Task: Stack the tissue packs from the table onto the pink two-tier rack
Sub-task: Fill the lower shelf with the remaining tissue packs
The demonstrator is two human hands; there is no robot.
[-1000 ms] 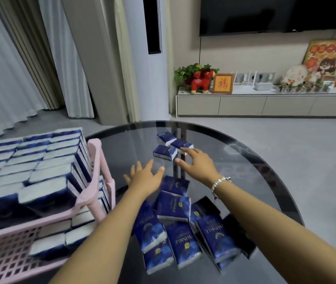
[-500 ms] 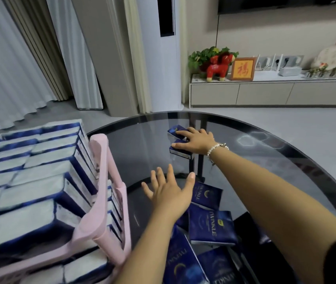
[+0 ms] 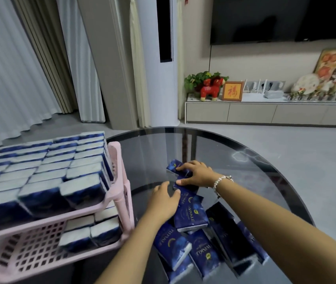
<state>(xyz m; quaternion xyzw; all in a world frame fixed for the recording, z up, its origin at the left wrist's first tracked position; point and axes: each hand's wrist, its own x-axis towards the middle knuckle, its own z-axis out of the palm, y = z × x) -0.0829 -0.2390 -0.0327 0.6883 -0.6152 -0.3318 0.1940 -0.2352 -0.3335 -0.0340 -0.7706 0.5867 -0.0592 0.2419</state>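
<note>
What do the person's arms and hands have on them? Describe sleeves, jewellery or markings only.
Both forearms are bare, with no sleeves in view. The right wrist wears a white beaded bracelet. The left hand and right hand show no rings, gloves or markings.

The right hand (image 3: 196,174) dragged the far tissue packs (image 3: 180,173) across the bench (image 3: 245,160) toward the near pile, and the left hand (image 3: 164,198) reached forward beside them.

tissue packs (image 3: 190,214): word "TWINKLE" in gold on the dark blue wrappers | small framed picture (image 3: 232,91): one red Chinese character "福"
</note>
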